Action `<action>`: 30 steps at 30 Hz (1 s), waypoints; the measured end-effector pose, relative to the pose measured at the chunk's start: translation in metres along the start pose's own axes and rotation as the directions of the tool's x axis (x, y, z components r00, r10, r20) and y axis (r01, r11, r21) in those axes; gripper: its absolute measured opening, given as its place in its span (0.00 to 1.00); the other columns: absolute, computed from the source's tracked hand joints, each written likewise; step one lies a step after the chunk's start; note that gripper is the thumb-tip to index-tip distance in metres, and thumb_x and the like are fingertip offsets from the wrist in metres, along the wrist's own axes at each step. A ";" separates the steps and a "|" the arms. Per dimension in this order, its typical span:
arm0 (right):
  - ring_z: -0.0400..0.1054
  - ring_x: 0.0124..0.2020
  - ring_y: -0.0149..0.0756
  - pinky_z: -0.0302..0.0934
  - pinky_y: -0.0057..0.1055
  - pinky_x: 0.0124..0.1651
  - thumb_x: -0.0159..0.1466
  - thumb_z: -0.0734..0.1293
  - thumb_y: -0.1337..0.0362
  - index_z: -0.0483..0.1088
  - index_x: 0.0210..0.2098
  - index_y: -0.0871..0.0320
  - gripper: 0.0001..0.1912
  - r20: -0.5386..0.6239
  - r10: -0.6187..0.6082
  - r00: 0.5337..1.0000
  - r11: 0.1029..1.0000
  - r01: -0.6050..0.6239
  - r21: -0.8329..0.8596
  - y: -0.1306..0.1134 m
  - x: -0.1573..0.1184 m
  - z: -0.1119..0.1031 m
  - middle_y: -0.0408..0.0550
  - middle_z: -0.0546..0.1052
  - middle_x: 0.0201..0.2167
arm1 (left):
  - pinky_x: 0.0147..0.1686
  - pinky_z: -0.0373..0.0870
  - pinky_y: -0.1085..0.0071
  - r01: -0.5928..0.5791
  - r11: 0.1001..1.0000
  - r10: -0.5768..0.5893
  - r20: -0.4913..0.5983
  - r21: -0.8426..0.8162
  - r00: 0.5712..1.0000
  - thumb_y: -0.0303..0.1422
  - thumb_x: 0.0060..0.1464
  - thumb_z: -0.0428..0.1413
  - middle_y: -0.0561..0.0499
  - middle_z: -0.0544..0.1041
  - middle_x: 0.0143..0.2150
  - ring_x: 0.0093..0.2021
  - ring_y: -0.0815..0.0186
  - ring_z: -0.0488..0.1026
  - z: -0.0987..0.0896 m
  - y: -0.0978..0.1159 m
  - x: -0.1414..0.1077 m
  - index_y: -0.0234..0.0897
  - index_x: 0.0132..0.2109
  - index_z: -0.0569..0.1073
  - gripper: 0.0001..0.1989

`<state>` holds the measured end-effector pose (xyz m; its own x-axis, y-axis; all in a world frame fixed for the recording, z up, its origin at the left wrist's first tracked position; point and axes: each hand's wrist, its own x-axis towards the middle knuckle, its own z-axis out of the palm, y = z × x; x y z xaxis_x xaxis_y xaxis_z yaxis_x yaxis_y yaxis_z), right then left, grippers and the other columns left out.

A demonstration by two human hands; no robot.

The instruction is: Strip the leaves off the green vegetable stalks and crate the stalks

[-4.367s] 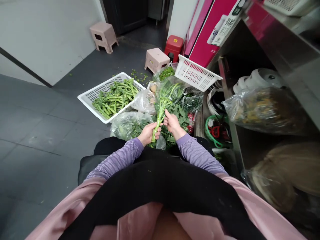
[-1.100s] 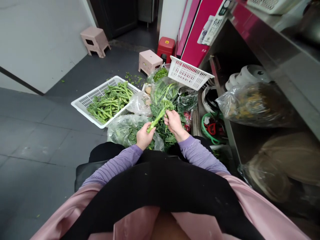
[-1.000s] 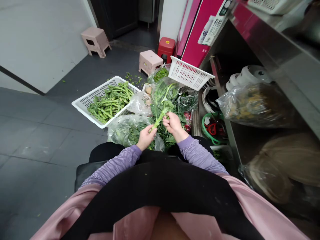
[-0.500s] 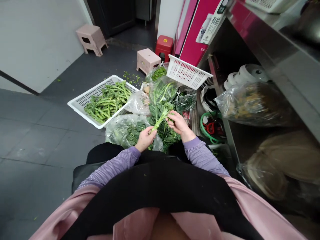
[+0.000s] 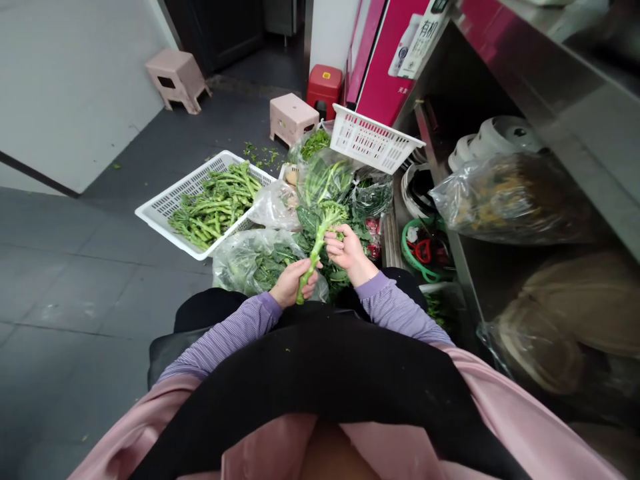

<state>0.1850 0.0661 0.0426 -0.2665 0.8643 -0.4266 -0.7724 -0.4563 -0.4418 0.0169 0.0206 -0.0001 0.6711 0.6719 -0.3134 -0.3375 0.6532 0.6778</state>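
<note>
A stalk of broccolini [image 5: 319, 241] stands tilted in front of me, its green head up and its cut stem end down. My left hand [image 5: 294, 283] is closed round the lower stem. My right hand [image 5: 349, 255] is closed at the stalk's upper part, fingers curled against small side shoots below the head; the fingertips are partly hidden. Beneath both hands lie loose dark green leaves [image 5: 334, 275] and a clear plastic bag of leafy greens [image 5: 265, 263]. To the left, a white slotted basket [image 5: 167, 208] holds a pile of broccolini stalks [image 5: 215, 203].
Beyond my hands are more bagged greens [image 5: 325, 180] and a tilted white basket [image 5: 375, 141]. Pink stools [image 5: 293, 119] and a red stool [image 5: 325, 90] stand farther back. On the right, a metal shelf [image 5: 457, 267] holds bagged goods, with a green basket [image 5: 425, 267] beside it.
The broccolini stalk has turned more upright, and its lower stem end now shows below my left hand. My right hand has shifted slightly left and down along it.
</note>
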 end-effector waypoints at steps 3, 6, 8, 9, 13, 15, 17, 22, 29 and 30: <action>0.40 0.11 0.17 0.34 0.17 0.11 0.55 0.58 0.69 0.53 0.26 0.57 0.06 -0.059 -0.111 0.992 0.988 0.103 -0.114 0.002 0.001 -0.001 0.35 0.59 0.17 | 0.10 0.52 0.79 0.080 0.994 -0.076 0.064 -0.068 0.995 0.44 0.53 0.55 0.58 0.62 0.19 0.12 0.77 0.52 -0.001 0.000 0.000 0.34 0.41 0.67 0.17; 0.41 0.12 0.19 0.35 0.19 0.12 0.54 0.59 0.68 0.54 0.26 0.56 0.05 -0.126 -0.301 0.945 0.913 0.248 -0.325 0.007 0.004 -0.005 0.35 0.59 0.16 | 0.10 0.53 0.80 0.102 0.992 -0.098 0.056 -0.071 0.994 0.43 0.55 0.53 0.58 0.61 0.20 0.12 0.77 0.52 0.000 -0.001 0.000 0.34 0.41 0.67 0.16; 0.45 0.13 0.20 0.38 0.19 0.13 0.53 0.60 0.69 0.57 0.28 0.56 0.05 -0.131 -0.509 0.851 0.768 0.380 -0.516 0.006 0.006 -0.010 0.35 0.61 0.17 | 0.10 0.53 0.80 0.103 0.993 -0.100 0.051 -0.054 0.994 0.43 0.55 0.52 0.58 0.61 0.20 0.12 0.77 0.52 0.000 -0.001 -0.002 0.34 0.41 0.67 0.15; 0.47 0.14 0.21 0.40 0.19 0.14 0.52 0.61 0.69 0.58 0.29 0.56 0.06 -0.119 -0.600 0.791 0.679 0.425 -0.598 0.004 0.007 -0.014 0.35 0.62 0.18 | 0.10 0.53 0.80 0.104 0.994 -0.102 0.056 -0.044 0.993 0.43 0.56 0.52 0.58 0.61 0.20 0.12 0.77 0.52 0.001 0.000 -0.004 0.33 0.41 0.67 0.16; 0.48 0.15 0.21 0.40 0.19 0.16 0.52 0.64 0.67 0.59 0.33 0.55 0.10 -0.117 -0.621 0.775 0.622 0.397 -0.675 -0.010 0.007 -0.030 0.35 0.63 0.20 | 0.10 0.53 0.79 0.081 0.997 -0.081 0.045 -0.011 0.996 0.44 0.54 0.53 0.58 0.62 0.20 0.12 0.77 0.52 0.002 -0.001 -0.009 0.33 0.42 0.67 0.17; 0.45 0.14 0.21 0.37 0.19 0.15 0.52 0.64 0.66 0.59 0.33 0.55 0.10 -0.065 -0.455 0.888 0.729 0.330 -0.599 -0.012 0.003 -0.033 0.35 0.64 0.19 | 0.10 0.54 0.79 0.055 0.998 -0.055 -0.003 0.011 0.998 0.44 0.53 0.55 0.58 0.63 0.20 0.12 0.77 0.53 0.001 -0.002 -0.010 0.33 0.41 0.67 0.18; 0.45 0.13 0.19 0.38 0.19 0.15 0.52 0.66 0.64 0.59 0.33 0.55 0.11 0.041 -0.312 0.949 0.817 0.290 -0.499 -0.009 -0.001 -0.032 0.36 0.66 0.20 | 0.10 0.54 0.79 0.034 0.998 -0.032 -0.035 0.045 0.999 0.45 0.52 0.56 0.57 0.64 0.20 0.12 0.77 0.54 -0.001 -0.004 -0.008 0.33 0.41 0.67 0.18; 0.45 0.13 0.18 0.39 0.16 0.13 0.56 0.67 0.60 0.55 0.28 0.56 0.14 0.102 -0.161 0.982 0.957 0.180 -0.226 -0.003 -0.004 -0.024 0.36 0.63 0.19 | 0.11 0.55 0.79 -0.021 0.993 0.025 -0.026 0.120 0.999 0.45 0.51 0.57 0.57 0.64 0.19 0.12 0.77 0.55 -0.008 -0.006 -0.006 0.32 0.41 0.67 0.19; 0.37 0.11 0.18 0.37 0.16 0.10 0.55 0.67 0.64 0.52 0.22 0.56 0.16 0.076 0.060 0.995 0.990 -0.050 -0.134 0.033 0.000 -0.019 0.31 0.53 0.13 | 0.10 0.54 0.78 0.073 0.989 -0.061 0.095 -0.131 0.994 0.45 0.53 0.54 0.58 0.62 0.19 0.11 0.76 0.53 -0.002 -0.011 -0.026 0.34 0.40 0.66 0.17; 0.38 0.11 0.18 0.36 0.16 0.11 0.53 0.68 0.64 0.55 0.23 0.56 0.15 0.052 0.108 0.993 0.974 -0.095 -0.205 0.046 -0.001 -0.017 0.31 0.54 0.14 | 0.10 0.54 0.78 0.047 0.984 -0.040 0.040 -0.170 0.998 0.44 0.54 0.53 0.58 0.61 0.19 0.11 0.76 0.53 -0.002 -0.009 -0.027 0.34 0.39 0.66 0.16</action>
<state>0.1598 0.0406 0.0092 -0.3774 0.8199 -0.4304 -0.6087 -0.5699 -0.5519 0.0009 -0.0026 0.0006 0.7101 0.6304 -0.3136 -0.4131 0.7337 0.5395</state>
